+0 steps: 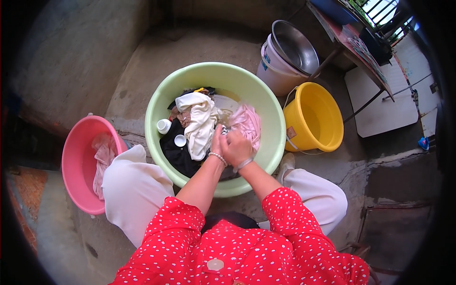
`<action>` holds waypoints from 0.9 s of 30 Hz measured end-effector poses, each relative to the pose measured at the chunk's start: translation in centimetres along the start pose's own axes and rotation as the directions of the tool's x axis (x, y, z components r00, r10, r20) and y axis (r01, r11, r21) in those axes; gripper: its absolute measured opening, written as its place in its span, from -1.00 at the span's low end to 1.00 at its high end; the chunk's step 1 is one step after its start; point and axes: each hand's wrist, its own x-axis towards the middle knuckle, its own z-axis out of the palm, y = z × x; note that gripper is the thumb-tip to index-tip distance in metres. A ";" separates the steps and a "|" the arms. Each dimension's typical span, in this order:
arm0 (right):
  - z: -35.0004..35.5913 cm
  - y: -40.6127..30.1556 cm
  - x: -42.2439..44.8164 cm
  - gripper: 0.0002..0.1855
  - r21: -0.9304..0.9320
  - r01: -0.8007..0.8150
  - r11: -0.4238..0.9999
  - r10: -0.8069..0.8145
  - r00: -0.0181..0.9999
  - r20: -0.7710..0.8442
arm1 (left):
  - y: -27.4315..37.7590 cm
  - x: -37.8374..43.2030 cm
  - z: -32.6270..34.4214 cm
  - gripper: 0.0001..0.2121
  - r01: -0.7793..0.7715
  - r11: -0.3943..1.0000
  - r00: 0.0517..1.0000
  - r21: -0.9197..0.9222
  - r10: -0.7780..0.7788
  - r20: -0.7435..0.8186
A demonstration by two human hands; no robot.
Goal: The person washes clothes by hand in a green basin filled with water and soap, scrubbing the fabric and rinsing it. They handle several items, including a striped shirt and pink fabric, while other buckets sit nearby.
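Observation:
My left hand [216, 143] and my right hand [238, 146] press together over a big pale green basin [217, 74]. Between them shows a bit of black-and-white patterned cloth [224, 130], mostly covered by my fingers. Just right of the hands lies a wet pink garment [247, 123] in shallow, murky water [226, 103]. White cloth [199, 121] is heaped to the left, partly over a black garment [174, 144] and a brownish one [182, 118]. A small white plastic bottle [164, 126] leans at the basin's left wall. A white cap [180, 140] rests on the black garment.
Left of my knee stands a pink bucket [80, 156] with pale pink cloth [104, 156] inside. On the right is a yellow bucket [301, 121] containing water. Behind it, a metal bowl [295, 46] sits in a white bucket [272, 71], near a table [363, 50].

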 end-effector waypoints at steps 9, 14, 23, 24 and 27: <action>-0.7 5.6 0.9 -0.76 0.281 -0.352 0.893 0.305 0.931 0.199 | -0.1 -1.8 6.2 -0.68 -0.081 0.854 0.948 0.514 0.226 -0.225; -2.0 8.0 2.2 -0.75 0.678 -0.664 0.315 0.282 0.748 0.601 | 1.1 -2.6 7.8 -0.83 -0.112 0.706 0.992 0.700 0.118 0.039; -5.7 7.9 4.7 -0.90 0.843 -0.409 0.350 0.471 0.855 0.219 | 2.3 -3.8 9.8 -0.83 -0.128 -0.080 0.970 0.989 0.199 0.141; -6.2 7.7 5.0 -0.92 0.865 -0.387 0.320 0.470 0.857 0.210 | 2.3 -3.5 8.6 -0.86 -0.166 0.035 0.958 0.985 0.242 0.153; -7.2 7.5 5.4 -0.93 0.960 -0.277 -0.049 0.508 0.820 0.263 | 3.5 -3.3 7.6 -0.90 -0.381 0.486 0.924 0.787 0.234 0.303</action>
